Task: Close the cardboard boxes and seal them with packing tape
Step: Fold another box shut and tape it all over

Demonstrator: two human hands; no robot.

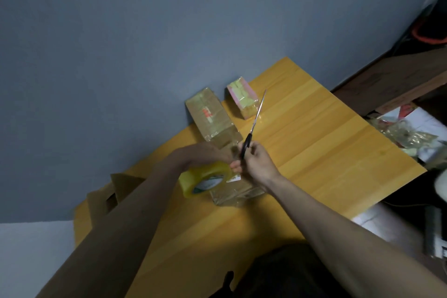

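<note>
On the yellow wooden table [314, 143] a small taped cardboard box [235, 192] lies under my hands. My left hand [212, 152] holds a roll of yellowish packing tape [205, 179] hanging at my wrist over the box. My right hand [256, 159] grips black-handled scissors [254, 126], blades pointing up and away. A longer brown box [212, 117], wrapped in tape, lies behind near the wall. A pink and yellow taped box [243, 97] sits to its right.
An open brown cardboard box [106, 198] stands at the table's left edge. To the right, beyond the table edge, lie a dark wooden shelf [396, 82] and a pile of plastic wrap and papers [411, 133]. A blue-grey wall runs behind.
</note>
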